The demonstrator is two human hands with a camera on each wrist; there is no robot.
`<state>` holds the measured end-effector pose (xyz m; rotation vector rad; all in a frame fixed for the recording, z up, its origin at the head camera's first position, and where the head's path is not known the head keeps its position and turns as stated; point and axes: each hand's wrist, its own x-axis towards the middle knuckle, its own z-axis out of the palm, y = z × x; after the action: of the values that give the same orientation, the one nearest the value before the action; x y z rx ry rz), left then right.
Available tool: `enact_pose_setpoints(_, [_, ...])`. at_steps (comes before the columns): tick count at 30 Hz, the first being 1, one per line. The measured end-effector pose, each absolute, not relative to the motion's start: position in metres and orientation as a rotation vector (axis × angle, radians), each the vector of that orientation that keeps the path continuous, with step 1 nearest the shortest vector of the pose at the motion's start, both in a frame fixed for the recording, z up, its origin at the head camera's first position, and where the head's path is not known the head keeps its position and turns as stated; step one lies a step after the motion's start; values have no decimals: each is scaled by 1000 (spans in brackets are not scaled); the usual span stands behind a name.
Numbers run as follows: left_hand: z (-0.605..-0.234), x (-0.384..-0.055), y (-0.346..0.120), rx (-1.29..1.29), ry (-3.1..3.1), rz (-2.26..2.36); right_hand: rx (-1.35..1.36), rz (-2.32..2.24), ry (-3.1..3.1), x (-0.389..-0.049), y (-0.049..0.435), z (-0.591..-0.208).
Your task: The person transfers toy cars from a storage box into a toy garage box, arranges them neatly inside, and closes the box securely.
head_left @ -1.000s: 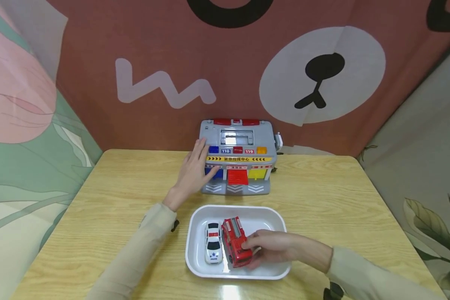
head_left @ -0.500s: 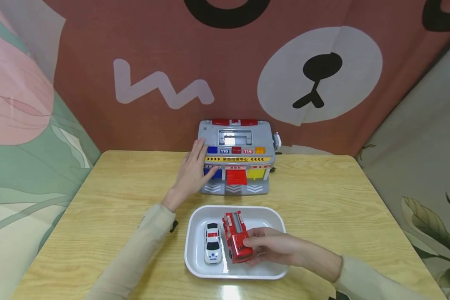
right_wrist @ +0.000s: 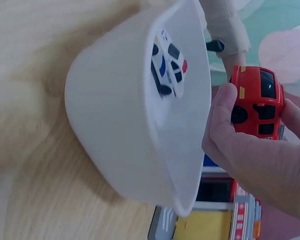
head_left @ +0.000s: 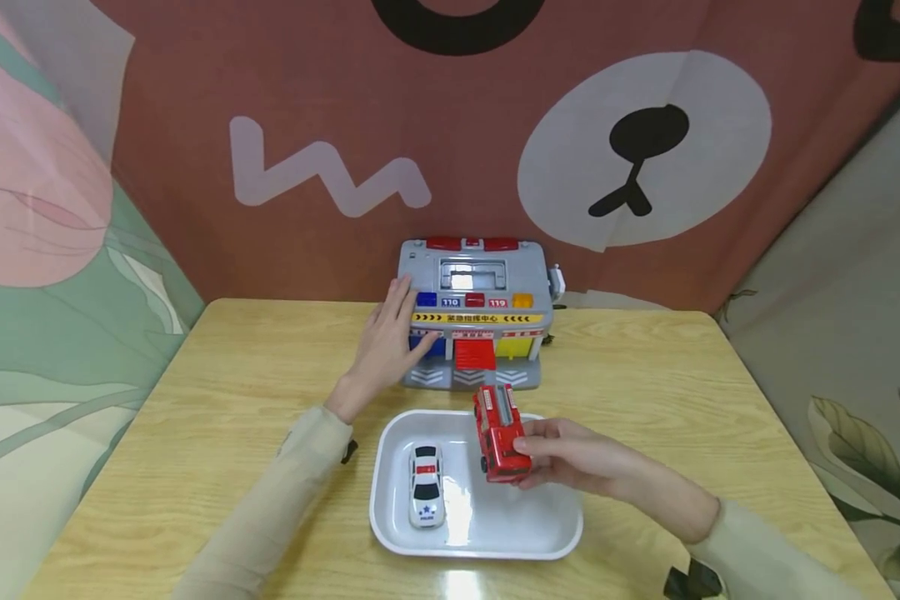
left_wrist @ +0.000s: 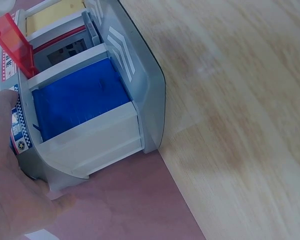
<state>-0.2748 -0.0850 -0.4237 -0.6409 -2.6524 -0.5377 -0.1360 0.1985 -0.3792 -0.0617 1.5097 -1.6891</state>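
Truck (head_left: 501,437), boxy, glossy red, dark-windowed, black-wheeled

The truck (head_left: 502,435) is red, the tray (head_left: 502,533) white, the garage (head_left: 476,287) grey with white chevrons.

One toy truck (head_left: 504,437), one toy car (head_left: 426,487); one toy station (head_left: 474,318), one tray (head_left: 495,527)

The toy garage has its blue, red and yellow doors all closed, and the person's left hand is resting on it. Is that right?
Not quite: the red door is open, swung up and outward, as the left wrist view shows. The blue door and yellow door are closed, and the left hand does rest on the toy garage.
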Motion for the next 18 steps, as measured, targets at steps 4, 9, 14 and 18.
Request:
enact_pose_setpoints(4, [-424, -274, -85, -636, -2651, -547, -44, -1692, 1541, -142, 208, -376])
enact_pose_setpoints(9, [-426, -274, -84, -645, -2657, -541, -11, -1725, 1598, -152, 224, -372])
enact_pose_setpoints(14, [-426, -274, -85, -631, -2661, -554, -16, -1738, 1650, -169, 240, -366])
enact_pose_setpoints(18, [-425, -275, -85, -638, -2654, -553, -14, -1724, 1680, -182, 249, -367])
